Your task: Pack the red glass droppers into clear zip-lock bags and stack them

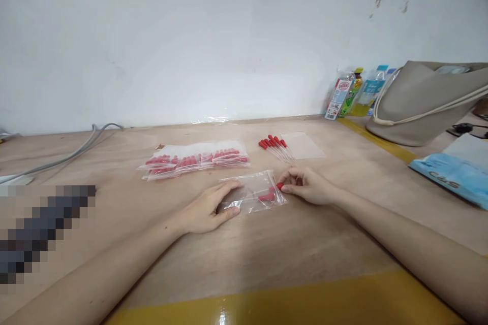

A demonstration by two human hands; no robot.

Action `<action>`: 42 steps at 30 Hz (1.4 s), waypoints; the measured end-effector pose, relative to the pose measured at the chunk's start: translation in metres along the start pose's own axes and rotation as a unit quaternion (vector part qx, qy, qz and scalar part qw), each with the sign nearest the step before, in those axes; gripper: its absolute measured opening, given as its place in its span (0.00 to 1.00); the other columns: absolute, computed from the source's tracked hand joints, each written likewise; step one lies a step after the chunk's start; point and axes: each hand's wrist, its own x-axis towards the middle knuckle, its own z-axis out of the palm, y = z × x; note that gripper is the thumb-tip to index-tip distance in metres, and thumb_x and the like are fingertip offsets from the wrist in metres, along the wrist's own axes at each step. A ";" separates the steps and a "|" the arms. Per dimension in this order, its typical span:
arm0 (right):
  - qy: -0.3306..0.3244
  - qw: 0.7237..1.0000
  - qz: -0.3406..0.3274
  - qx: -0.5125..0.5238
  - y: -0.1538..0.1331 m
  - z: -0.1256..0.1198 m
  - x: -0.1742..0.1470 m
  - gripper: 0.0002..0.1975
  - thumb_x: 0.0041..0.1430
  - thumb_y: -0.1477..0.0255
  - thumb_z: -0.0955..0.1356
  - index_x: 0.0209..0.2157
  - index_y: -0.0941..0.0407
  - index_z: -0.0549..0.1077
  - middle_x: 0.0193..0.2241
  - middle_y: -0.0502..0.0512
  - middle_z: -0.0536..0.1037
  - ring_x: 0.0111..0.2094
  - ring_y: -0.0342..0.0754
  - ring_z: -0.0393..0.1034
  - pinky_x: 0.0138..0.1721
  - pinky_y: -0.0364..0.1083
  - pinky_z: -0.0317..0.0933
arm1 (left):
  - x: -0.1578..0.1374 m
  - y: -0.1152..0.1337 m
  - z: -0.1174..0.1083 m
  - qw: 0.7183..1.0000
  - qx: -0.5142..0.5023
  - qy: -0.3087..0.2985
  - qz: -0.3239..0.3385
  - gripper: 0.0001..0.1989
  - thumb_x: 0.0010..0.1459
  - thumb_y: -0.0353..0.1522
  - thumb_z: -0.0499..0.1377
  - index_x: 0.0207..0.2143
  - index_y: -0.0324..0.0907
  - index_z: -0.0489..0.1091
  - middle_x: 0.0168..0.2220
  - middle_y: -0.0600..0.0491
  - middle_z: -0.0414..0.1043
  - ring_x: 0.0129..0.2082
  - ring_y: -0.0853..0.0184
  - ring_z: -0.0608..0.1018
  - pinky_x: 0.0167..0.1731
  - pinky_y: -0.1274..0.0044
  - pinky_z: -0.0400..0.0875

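Observation:
A clear zip bag [249,183] lies flat on the table, its mouth to the right. My left hand [211,205] rests on the bag's left end, thumb and fingers spread apart. Inside is a dropper with a red bulb [266,197]. At the mouth, my right hand [307,185] pinches the red bulb of another dropper [280,186], whose thin stem reaches into the bag. Beyond lies a loose fan of several red-bulbed droppers [272,142]. Filled bags of red-bulbed droppers [194,161] overlap in a row at the back left.
A flat whitish bag [303,145] lies beside the loose droppers. At the right stand drink bottles [371,91], a grey-beige handbag [427,101] and a blue packet [452,177]. A grey cable [76,151] crosses the left. Yellow tape [267,302] runs along the near edge.

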 end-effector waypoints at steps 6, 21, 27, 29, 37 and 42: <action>0.046 0.998 0.018 0.050 -0.008 0.022 0.003 0.08 0.45 0.66 0.69 0.25 0.57 0.72 0.15 0.43 0.59 0.18 0.37 0.49 0.19 0.39 0.45 | 0.001 0.001 0.000 1.000 0.004 0.007 0.006 0.24 0.59 0.36 0.52 0.57 0.45 0.52 0.56 0.49 0.60 0.54 0.60 0.65 0.53 0.67 0.61; 0.013 0.951 0.170 0.259 -0.025 0.019 0.004 0.24 0.42 0.65 0.71 0.40 0.57 0.63 0.16 0.41 0.67 0.13 0.35 0.52 0.15 0.37 0.43 | 0.001 0.000 0.000 1.000 0.016 0.004 0.025 0.21 0.60 0.37 0.52 0.56 0.46 0.58 0.56 0.49 0.60 0.56 0.61 0.63 0.54 0.65 0.59; 0.111 0.958 0.199 0.175 -0.011 0.009 0.011 0.20 0.41 0.69 0.70 0.39 0.57 0.65 0.13 0.41 0.65 0.13 0.37 0.55 0.15 0.38 0.44 | 0.001 -0.004 0.002 1.000 0.016 0.000 0.019 0.21 0.60 0.37 0.52 0.56 0.47 0.59 0.58 0.50 0.57 0.57 0.60 0.62 0.55 0.65 0.58; 0.153 0.976 0.150 0.022 -0.001 -0.001 0.021 0.13 0.44 0.68 0.68 0.34 0.57 0.68 0.16 0.45 0.68 0.17 0.39 0.59 0.18 0.39 0.49 | 0.001 -0.005 0.003 1.000 0.014 -0.005 0.015 0.21 0.60 0.38 0.52 0.56 0.48 0.60 0.58 0.50 0.56 0.57 0.60 0.62 0.55 0.65 0.58; 0.176 0.921 0.109 -0.331 0.007 -0.001 0.083 0.10 0.51 0.66 0.64 0.31 0.55 0.75 0.36 0.58 0.74 0.37 0.51 0.68 0.34 0.46 0.58 | 0.001 -0.004 0.001 1.000 0.000 -0.020 0.005 0.20 0.61 0.38 0.52 0.55 0.48 0.61 0.59 0.51 0.55 0.58 0.61 0.60 0.56 0.65 0.57; 0.161 0.913 0.165 -0.337 0.002 0.015 0.108 0.09 0.52 0.69 0.64 0.31 0.57 0.75 0.37 0.63 0.74 0.42 0.54 0.68 0.38 0.48 0.59 | 0.001 -0.005 0.002 1.000 -0.010 -0.013 0.012 0.20 0.60 0.38 0.52 0.55 0.47 0.61 0.59 0.50 0.56 0.58 0.60 0.61 0.55 0.64 0.57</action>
